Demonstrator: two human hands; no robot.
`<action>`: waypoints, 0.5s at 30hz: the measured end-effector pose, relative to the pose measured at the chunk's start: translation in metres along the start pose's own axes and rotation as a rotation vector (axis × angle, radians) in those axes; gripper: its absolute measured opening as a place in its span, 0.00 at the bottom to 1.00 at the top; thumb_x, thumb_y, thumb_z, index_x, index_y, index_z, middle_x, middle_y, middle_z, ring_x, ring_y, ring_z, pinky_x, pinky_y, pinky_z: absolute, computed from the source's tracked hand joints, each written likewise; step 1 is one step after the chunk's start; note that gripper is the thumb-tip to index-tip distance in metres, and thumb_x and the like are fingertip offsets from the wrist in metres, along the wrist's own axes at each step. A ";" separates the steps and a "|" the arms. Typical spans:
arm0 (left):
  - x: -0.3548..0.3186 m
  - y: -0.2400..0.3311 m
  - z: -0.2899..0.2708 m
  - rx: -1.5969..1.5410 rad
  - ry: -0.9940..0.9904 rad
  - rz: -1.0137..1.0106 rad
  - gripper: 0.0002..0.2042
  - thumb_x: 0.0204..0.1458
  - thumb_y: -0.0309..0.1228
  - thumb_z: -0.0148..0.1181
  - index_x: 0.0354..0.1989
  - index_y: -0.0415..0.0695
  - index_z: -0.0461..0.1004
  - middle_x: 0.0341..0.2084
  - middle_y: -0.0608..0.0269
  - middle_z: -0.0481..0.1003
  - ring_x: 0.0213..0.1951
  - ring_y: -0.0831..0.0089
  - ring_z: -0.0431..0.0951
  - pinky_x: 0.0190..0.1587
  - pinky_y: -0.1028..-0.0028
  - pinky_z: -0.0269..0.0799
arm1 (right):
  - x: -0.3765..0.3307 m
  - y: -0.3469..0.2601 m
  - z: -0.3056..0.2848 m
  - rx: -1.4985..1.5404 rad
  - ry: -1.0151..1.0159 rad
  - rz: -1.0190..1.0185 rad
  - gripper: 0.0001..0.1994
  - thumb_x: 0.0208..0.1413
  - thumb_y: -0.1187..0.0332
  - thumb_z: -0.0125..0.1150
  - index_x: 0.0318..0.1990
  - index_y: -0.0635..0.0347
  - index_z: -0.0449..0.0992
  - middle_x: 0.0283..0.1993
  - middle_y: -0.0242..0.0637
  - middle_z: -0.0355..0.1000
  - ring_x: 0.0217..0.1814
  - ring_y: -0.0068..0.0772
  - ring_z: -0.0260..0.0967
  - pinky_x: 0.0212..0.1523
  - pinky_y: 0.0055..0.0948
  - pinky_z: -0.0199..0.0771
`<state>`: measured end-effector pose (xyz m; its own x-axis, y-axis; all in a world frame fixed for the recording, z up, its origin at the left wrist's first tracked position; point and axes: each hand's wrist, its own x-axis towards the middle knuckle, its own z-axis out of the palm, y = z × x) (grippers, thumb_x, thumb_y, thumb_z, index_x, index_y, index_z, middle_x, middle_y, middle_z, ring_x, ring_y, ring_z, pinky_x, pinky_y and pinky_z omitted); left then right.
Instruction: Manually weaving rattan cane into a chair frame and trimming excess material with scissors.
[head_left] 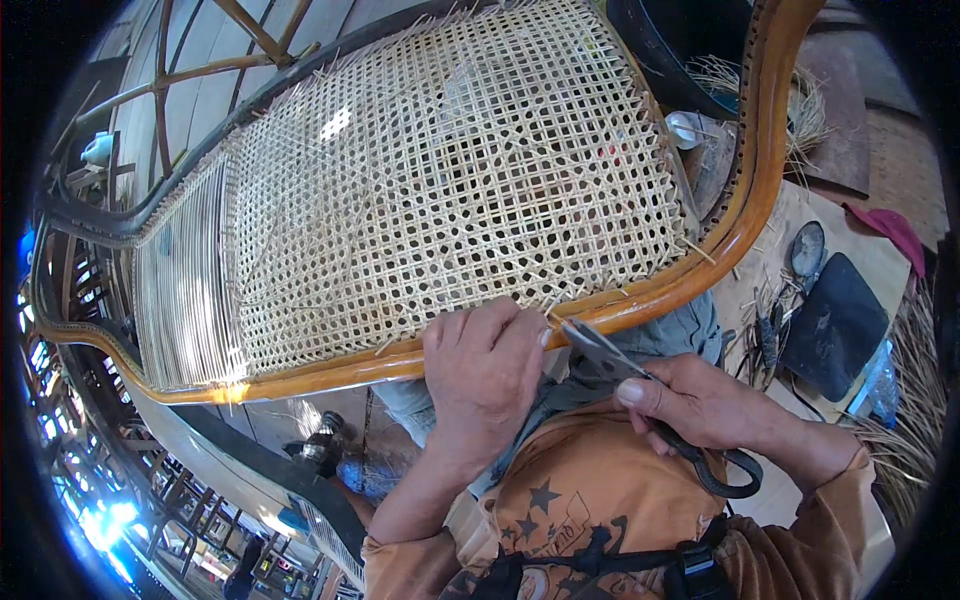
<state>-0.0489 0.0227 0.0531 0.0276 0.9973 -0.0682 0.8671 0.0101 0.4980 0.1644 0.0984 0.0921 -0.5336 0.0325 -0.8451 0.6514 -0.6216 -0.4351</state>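
Observation:
A woven cane panel (470,190) stretches across a varnished wooden frame (690,270) in front of me. My left hand (483,370) is closed at the near rail, fingers curled over it at the panel's edge; what they pinch is hidden. A short pale cane end (553,304) sticks up beside its fingertips. In my right hand (695,400) is a pair of scissors (603,352) with black handles. The blades point up and left, their tips at the rail close to my left hand. Loose strand ends poke out along the panel's edges.
On the right lie a dark flat pad (838,325), a small oval dish (807,248), a red cloth (889,235) and a clear plastic bottle (882,385). Bundled cane strands (915,400) spread at the far right. A dark tub (670,50) stands behind the frame.

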 end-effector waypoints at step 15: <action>-0.004 -0.008 0.008 -0.074 0.103 0.035 0.10 0.41 0.26 0.66 0.34 0.48 0.76 0.34 0.67 0.71 0.34 0.67 0.70 0.39 0.67 0.61 | 0.024 0.001 0.002 0.108 -0.046 0.029 0.26 0.63 0.45 0.46 0.27 0.63 0.70 0.18 0.31 0.64 0.19 0.21 0.66 0.20 0.23 0.64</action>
<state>-0.0518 0.0178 0.0422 0.0024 0.9993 0.0375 0.8274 -0.0231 0.5611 0.1512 0.0973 0.0722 -0.5411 -0.0205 -0.8407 0.6062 -0.7024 -0.3731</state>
